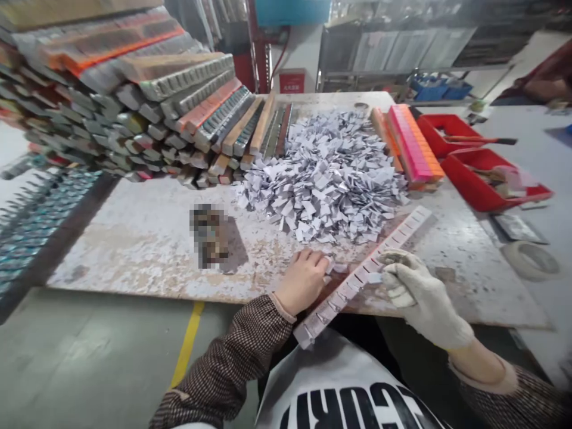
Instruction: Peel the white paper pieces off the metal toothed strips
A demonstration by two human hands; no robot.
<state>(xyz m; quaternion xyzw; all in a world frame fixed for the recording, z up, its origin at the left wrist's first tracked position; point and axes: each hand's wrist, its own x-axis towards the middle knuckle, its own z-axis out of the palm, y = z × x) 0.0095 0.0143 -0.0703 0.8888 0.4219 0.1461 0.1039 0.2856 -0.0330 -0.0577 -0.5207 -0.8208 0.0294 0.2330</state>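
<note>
A long pale slotted strip [402, 232] lies slantwise over the table's front edge, its near end against the apron. Dark slots cross it, and small pieces stick out along the lower part. My left hand [301, 283], bare, is left of the strip with its fingers curled at a small white paper piece [329, 265]. On the other side my right hand [413, 292], in a white knitted glove, pinches another white piece [374, 277] close to the strip's slots. Beyond both hands rises a big heap of small folded white paper pieces [330, 179].
Many slotted wooden bars [134, 107] are stacked at the back left. Pink and orange bars [413, 143] lie right of the heap. Two red bins [491, 179] and a tape roll [531, 261] are farther right. A pixelated object [209, 235] stands left on the worn table [147, 238].
</note>
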